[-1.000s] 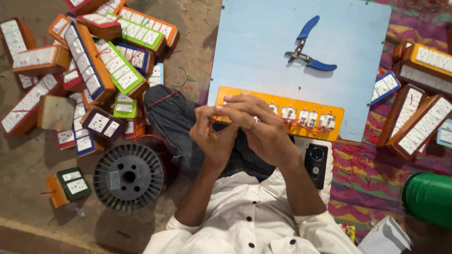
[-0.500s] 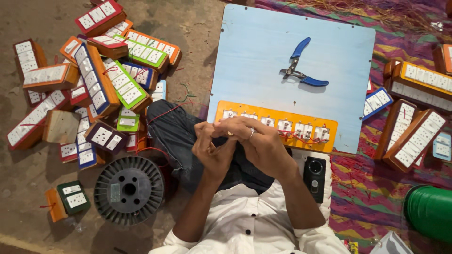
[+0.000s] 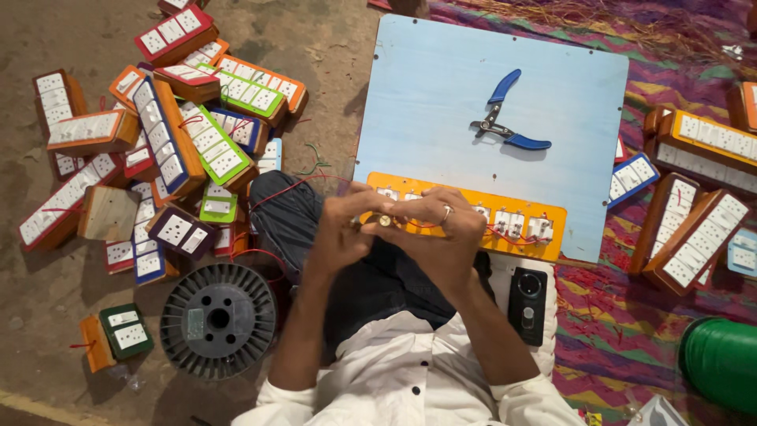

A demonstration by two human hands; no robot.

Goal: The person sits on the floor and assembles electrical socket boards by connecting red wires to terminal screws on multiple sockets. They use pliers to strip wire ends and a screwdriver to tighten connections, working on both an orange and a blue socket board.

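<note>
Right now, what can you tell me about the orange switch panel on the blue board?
The orange switch panel is a long, flat strip, plastic by its look, lying along the near edge of the light blue board. A row of small white switch and socket modules sits in it, with thin red wires looping across them. Its left part is hidden behind the left hand and right hand, which meet just above it, pinching a small brass-coloured part. Whether the hands touch the panel cannot be told.

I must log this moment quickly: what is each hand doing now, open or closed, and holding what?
Left hand: closed, pinching a small brass-coloured part.
Right hand: closed, fingertips on the same part, a red wire beside it.
</note>
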